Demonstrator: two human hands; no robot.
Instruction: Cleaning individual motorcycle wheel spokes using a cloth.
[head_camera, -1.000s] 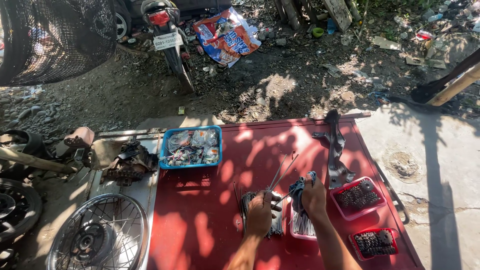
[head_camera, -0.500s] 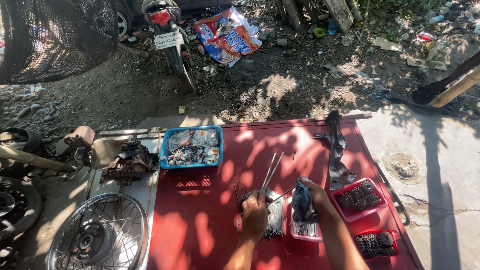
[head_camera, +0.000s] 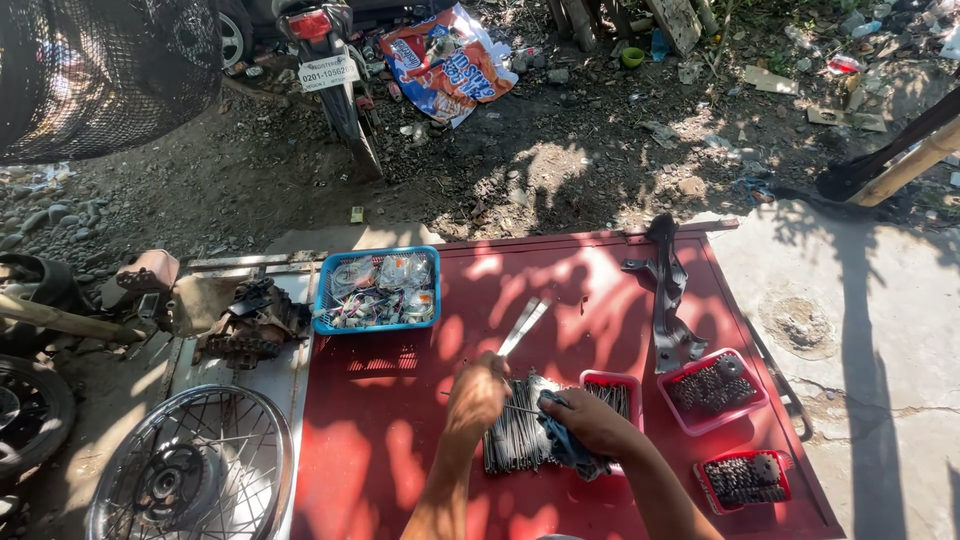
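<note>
My left hand (head_camera: 478, 395) is closed around a bunch of thin metal spokes (head_camera: 524, 326), which stick out past my knuckles toward the far side of the red table (head_camera: 400, 470). My right hand (head_camera: 590, 420) is curled shut on a dark blue rag (head_camera: 565, 447), held just right of the left hand and close to the spokes. Beneath both hands a flat pile of more spokes (head_camera: 515, 440) lies on the table. Touching that pile on its right is a small red tray (head_camera: 612, 390) with more thin metal pieces in it. Further right stand two more red trays, one (head_camera: 712, 388) farther and one (head_camera: 745, 480) nearer, both full of small dark metal parts. A dark metal bracket (head_camera: 668, 290) lies on the table beyond them. At the far left corner of the table sits a blue tray (head_camera: 376, 290) holding clear bags of small parts. Off the table's left edge, a spoked wheel (head_camera: 190, 470) lies flat on the ground, and a motorbike (head_camera: 335, 70) stands on the dirt far behind.
</note>
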